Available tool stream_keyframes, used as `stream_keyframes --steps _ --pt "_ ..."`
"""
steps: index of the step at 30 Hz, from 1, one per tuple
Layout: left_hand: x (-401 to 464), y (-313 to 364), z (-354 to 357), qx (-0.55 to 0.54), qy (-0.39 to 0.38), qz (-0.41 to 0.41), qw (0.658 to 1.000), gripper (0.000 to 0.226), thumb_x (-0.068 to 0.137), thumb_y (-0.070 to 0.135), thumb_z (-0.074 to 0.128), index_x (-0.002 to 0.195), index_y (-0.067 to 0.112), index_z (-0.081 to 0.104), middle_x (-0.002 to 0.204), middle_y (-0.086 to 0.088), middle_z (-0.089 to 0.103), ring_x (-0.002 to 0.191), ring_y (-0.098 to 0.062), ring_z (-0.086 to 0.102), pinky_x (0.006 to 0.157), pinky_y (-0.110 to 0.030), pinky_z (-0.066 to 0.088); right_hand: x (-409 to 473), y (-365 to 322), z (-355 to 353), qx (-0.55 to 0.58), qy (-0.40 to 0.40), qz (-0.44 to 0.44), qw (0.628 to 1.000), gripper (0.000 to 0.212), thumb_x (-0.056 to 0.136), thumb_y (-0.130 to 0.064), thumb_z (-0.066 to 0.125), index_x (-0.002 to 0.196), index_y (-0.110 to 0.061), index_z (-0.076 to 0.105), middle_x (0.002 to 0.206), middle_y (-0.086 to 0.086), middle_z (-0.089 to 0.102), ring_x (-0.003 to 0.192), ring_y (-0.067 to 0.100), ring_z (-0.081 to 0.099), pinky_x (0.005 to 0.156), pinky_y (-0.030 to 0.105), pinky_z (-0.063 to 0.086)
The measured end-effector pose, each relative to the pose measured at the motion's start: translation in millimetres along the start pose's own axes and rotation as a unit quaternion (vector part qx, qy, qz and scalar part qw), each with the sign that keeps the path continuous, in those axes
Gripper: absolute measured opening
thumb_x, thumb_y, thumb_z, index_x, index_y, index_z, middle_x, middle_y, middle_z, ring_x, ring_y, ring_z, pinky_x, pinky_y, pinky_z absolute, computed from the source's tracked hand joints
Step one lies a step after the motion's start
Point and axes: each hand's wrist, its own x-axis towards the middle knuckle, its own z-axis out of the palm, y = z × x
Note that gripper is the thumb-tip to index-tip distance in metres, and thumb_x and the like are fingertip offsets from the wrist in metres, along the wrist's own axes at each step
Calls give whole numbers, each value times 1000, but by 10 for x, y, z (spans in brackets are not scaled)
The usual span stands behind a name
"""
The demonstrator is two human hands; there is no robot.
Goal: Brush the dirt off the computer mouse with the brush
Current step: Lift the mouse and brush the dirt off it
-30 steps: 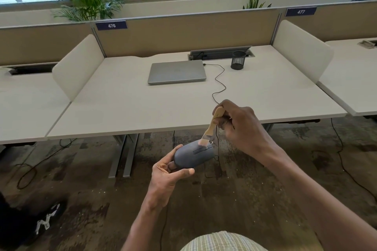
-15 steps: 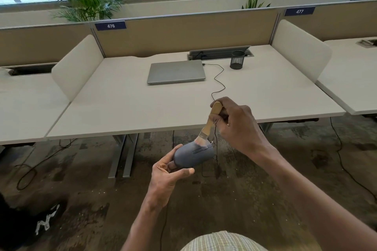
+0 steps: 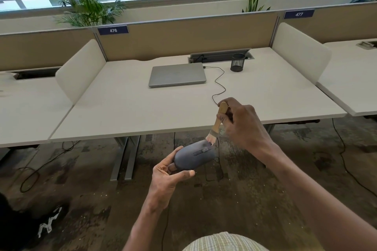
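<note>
The left hand was clamped around the rear end of a dark grey, rounded plastic computer mouse, thumb along its near side and fingers curled beneath it, holding it in the air above the mottled dark floor, in front of the near edge of the pale, cream-topped table. The mouse lay tilted, its button end raised toward the upper right. The right hand was closed on the light wooden handle of a small brush with a metal band and pale bristles; the brush slanted down and to the left, and its bristle tips touched the raised front end of the mouse, close to the scroll wheel. The two hands were near each other but not touching. On the table, well apart from the hands, lay a shut silver laptop with a thin black cable running from its right side in loops toward the table's front edge. A black mesh pen cup stood just to the right of the laptop, beside a grey cable hatch. A tan partition bearing a small blue plate numbered 476 rose behind the table, with green potted plants beyond it under the windows.
</note>
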Motion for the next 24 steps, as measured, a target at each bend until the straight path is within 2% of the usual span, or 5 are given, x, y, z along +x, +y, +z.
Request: stream_keyframes --steps 6,11,17,20,24 --pt "15 8 28 4 -6 -1 1000 84 52 15 95 131 23 68 119 -5 75 113 -30 73 80 -29 64 69 -118 -7 25 -3 -44 999 29 94 -12 67 122 -10 59 92 5 72 73 15 66 61 19 52" --pt "11 9 41 -2 -13 0 1000 86 51 14 95 132 21 67 121 -13 75 112 -31 73 82 -28 63 127 -52 22 -21 -13 -36 999 29 96 -12 64 124 -10 57 88 5 69 68 16 61 58 26 51" --pt "18 -9 10 -9 -8 3 1000 87 52 15 94 134 19 65 121 -11 74 112 -31 73 82 -29 63 85 -73 -50 22 -5 -46 999 33 95 -13 67 126 -11 58 96 5 72 79 16 68 65 20 54" --pt "31 -5 5 -19 -11 4 1000 88 53 13 94 136 18 65 123 -11 74 114 -32 72 83 -28 63 45 -11 -3 -13 -16 -34 999 30 96 -14 65 125 -12 57 90 4 70 65 7 58 56 11 42" --pt "44 -4 -8 -23 -10 2 1000 86 52 12 94 134 19 66 123 -12 73 114 -32 72 82 -28 63 5 33 -61 23 31 -7 999 22 96 -13 64 117 -14 59 88 2 71 72 13 67 62 28 55"
